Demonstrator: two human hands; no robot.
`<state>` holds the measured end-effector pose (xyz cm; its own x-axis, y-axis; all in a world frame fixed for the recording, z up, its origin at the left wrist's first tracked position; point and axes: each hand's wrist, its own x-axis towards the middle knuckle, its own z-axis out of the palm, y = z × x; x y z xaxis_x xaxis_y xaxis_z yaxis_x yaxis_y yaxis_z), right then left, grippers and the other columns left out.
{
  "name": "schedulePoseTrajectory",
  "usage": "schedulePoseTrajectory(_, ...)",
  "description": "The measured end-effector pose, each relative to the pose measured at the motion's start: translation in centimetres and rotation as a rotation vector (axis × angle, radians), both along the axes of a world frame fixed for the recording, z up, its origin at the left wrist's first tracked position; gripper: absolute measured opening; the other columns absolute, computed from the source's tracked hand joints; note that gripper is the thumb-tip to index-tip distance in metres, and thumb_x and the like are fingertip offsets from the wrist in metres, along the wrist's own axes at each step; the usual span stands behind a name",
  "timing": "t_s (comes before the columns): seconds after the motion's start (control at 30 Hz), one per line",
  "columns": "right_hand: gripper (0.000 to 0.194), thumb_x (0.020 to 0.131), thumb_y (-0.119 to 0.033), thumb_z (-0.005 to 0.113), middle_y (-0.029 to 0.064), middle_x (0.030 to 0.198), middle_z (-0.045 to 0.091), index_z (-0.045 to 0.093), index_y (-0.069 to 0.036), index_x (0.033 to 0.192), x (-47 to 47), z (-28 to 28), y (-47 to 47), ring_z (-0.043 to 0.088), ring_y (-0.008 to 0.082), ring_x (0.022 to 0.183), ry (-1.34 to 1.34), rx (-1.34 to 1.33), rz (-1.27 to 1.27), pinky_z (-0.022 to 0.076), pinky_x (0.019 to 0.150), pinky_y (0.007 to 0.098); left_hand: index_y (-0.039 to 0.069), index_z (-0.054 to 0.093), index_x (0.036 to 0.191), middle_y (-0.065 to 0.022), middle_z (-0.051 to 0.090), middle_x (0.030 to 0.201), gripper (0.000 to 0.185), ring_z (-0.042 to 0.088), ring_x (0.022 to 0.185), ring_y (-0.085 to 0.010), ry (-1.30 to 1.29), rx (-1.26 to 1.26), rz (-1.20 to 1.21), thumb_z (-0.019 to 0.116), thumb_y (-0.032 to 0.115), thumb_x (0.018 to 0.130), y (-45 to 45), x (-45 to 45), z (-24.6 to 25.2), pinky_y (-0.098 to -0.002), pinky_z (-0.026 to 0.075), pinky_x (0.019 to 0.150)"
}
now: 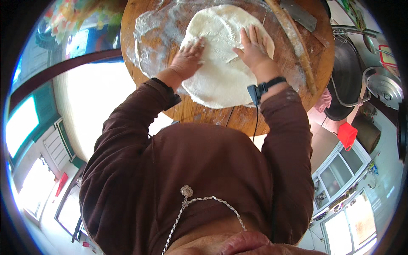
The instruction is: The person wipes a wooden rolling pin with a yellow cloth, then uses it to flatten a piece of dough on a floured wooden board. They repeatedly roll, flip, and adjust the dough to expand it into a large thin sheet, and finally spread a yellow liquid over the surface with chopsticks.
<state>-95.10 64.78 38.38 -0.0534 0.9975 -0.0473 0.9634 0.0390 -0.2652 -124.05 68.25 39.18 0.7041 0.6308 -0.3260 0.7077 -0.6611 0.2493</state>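
A wide, flat sheet of pale dough (220,79) lies on a round wooden table (248,119), with white flour streaked around it. My left hand (190,57) rests at the sheet's left edge, its fingers dusted with flour. On the right part of the dough, my right hand (255,49) lies flat, fingers spread and thumb out. Neither hand grips anything that I can see. A ridge of loose flour (224,24) runs across the upper part of the sheet. Each wrist wears a dark strap; the right one carries a small device (255,94) with a cable.
A floury wooden rolling pin (295,44) lies along the table's right side. Beyond it is a broad metal blade (299,16), apparently a cleaver. Off the table to the right are a large dark wok (346,76), a metal lid (384,86) and a red container (347,135).
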Motion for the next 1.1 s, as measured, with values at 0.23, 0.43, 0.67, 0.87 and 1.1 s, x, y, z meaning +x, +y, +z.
schedulePoseTrajectory(0.23,0.080,0.099,-0.058,0.046,0.0130,0.170,0.008,0.019,-0.017,0.162,-12.8,1.0,-0.9,0.003,0.0327,0.157,-0.162,-0.204,0.342,0.0029,0.125,0.0517,-0.001,0.032,0.153,-0.0197,0.014,0.166,0.080,0.027,0.149,-0.0416,-0.147,-0.009,0.057,0.071,0.026,0.088,-4.8,-8.5,-0.7,-0.0478,0.025,0.123)
schedulePoseTrajectory(0.43,0.077,0.101,-0.056,0.042,0.0117,0.170,0.006,0.018,-0.017,0.162,-14.3,3.3,-10.7,0.000,0.0296,0.157,-0.186,-0.458,0.601,-0.0020,0.126,0.0469,0.000,0.037,0.151,-0.0163,0.015,0.167,0.082,0.029,0.148,-0.0389,-0.068,-0.153,-0.056,0.074,0.031,0.085,-8.6,-11.7,0.6,-0.0463,0.029,0.121)
schedulePoseTrajectory(0.67,0.088,0.098,-0.059,0.046,0.0165,0.169,-0.003,0.013,-0.009,0.162,-5.8,4.4,-15.4,-0.007,0.0320,0.156,-0.268,-0.657,0.100,-0.0099,0.124,0.0474,0.000,0.038,0.151,-0.0155,0.014,0.168,0.075,0.023,0.152,-0.0384,-0.065,-0.061,-0.073,0.070,0.029,0.090,-6.9,-13.0,-0.8,-0.0469,0.029,0.121)
schedulePoseTrajectory(0.87,0.086,0.101,-0.062,0.035,0.0175,0.168,-0.010,0.006,-0.009,0.162,-15.2,3.5,-13.9,-0.013,0.0332,0.155,-0.071,-0.639,0.241,-0.0111,0.123,0.0495,0.008,0.028,0.157,-0.0160,0.019,0.166,0.079,0.028,0.150,-0.0383,-0.304,0.060,0.117,0.068,0.029,0.092,-4.4,-13.2,-2.2,-0.0490,0.022,0.123)
schedulePoseTrajectory(1.1,0.073,0.104,-0.059,0.027,0.0045,0.170,0.005,0.014,-0.018,0.163,-15.7,2.4,-4.0,0.001,0.0272,0.157,-0.276,-0.293,0.342,-0.0029,0.125,0.0488,0.011,0.027,0.159,-0.0109,0.021,0.167,0.082,0.025,0.151,-0.0355,-0.120,0.161,0.208,0.068,0.034,0.091,-3.4,-12.4,-2.5,-0.0505,0.019,0.124)
